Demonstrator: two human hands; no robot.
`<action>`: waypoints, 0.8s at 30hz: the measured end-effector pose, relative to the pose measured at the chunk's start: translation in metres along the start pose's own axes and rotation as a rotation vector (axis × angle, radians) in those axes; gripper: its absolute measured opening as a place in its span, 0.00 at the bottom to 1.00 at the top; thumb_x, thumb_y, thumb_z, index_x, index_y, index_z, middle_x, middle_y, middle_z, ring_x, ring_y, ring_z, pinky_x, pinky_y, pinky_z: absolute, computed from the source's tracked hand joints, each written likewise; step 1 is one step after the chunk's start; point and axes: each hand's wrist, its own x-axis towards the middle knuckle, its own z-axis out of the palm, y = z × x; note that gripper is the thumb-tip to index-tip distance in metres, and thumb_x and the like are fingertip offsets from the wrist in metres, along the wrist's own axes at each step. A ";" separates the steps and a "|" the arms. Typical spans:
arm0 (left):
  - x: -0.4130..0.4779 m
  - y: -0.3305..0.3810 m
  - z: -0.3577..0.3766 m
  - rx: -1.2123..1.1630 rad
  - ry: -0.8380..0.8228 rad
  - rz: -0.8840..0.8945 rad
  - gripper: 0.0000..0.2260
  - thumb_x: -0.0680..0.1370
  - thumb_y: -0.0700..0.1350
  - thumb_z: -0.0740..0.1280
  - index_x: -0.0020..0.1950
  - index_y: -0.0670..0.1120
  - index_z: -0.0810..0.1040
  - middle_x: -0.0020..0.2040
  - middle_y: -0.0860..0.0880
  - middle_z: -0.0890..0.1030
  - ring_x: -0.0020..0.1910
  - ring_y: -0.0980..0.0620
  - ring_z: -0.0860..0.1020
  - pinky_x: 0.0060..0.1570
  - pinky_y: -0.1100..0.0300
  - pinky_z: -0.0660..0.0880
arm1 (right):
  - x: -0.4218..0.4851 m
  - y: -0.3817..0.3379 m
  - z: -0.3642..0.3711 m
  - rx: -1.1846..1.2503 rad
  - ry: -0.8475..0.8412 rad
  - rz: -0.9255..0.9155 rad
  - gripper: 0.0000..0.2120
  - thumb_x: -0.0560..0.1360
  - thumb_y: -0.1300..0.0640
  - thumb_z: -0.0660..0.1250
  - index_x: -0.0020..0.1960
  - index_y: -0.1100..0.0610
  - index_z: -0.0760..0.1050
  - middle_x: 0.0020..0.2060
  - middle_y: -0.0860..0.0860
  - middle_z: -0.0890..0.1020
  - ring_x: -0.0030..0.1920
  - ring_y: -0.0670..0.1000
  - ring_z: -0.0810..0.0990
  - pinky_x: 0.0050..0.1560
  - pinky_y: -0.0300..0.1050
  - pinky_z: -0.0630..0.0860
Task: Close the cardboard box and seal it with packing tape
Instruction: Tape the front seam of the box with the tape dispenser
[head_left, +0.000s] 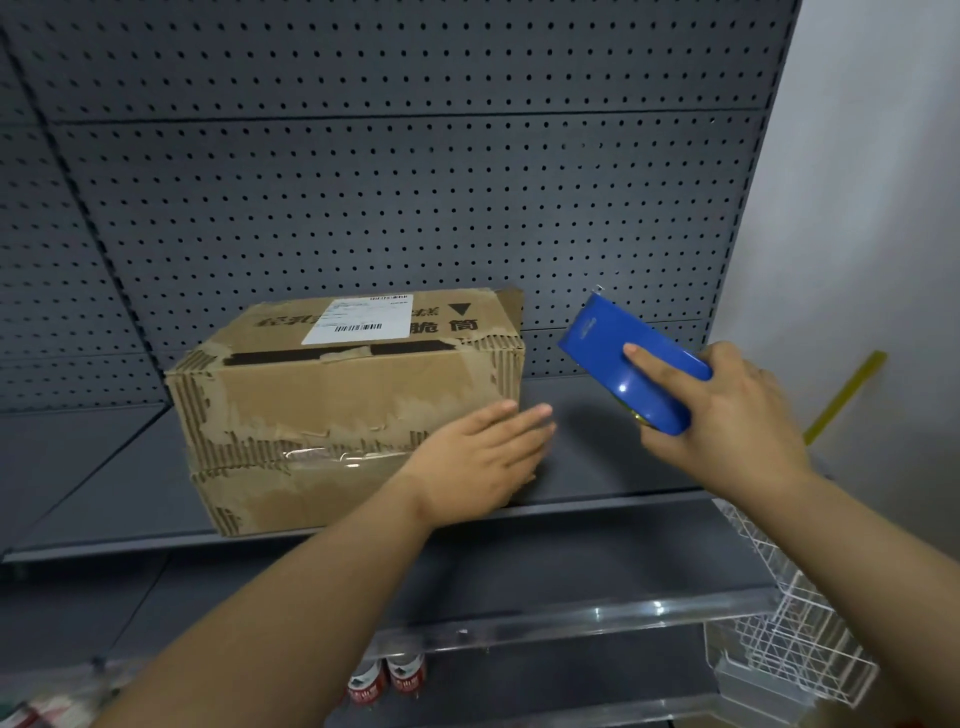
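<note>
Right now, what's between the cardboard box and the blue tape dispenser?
Head view: only bare grey shelf separates cardboard box and tape dispenser; fingertips of the left hand edge into that gap.

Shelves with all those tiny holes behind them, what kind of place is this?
Most likely a shop or its stockroom: grey metal shelves, a dark perforated pegboard back panel, a white wire basket at the right end, and small red-and-white cans on a lower shelf.

One box (343, 410), one dispenser (618, 348), two cans (407, 674)
</note>
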 end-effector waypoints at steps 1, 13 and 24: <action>0.002 0.000 0.000 0.017 -0.059 0.032 0.15 0.78 0.49 0.57 0.53 0.47 0.82 0.58 0.50 0.81 0.66 0.50 0.72 0.72 0.53 0.49 | 0.001 -0.003 0.000 0.014 0.003 -0.004 0.34 0.57 0.55 0.75 0.63 0.49 0.74 0.35 0.58 0.70 0.30 0.59 0.72 0.38 0.53 0.74; 0.005 -0.003 0.007 -0.028 -0.119 0.076 0.13 0.78 0.51 0.61 0.43 0.46 0.82 0.43 0.50 0.83 0.57 0.47 0.79 0.70 0.54 0.58 | 0.005 -0.021 -0.018 0.113 0.055 -0.106 0.34 0.57 0.55 0.75 0.63 0.47 0.73 0.35 0.58 0.69 0.28 0.56 0.68 0.36 0.50 0.73; -0.002 0.008 -0.021 -0.108 -0.377 -0.085 0.28 0.76 0.62 0.49 0.54 0.49 0.83 0.72 0.51 0.69 0.72 0.53 0.63 0.72 0.54 0.43 | 0.001 -0.020 -0.035 0.147 0.103 -0.091 0.35 0.59 0.55 0.76 0.64 0.46 0.70 0.40 0.61 0.71 0.31 0.61 0.73 0.36 0.55 0.76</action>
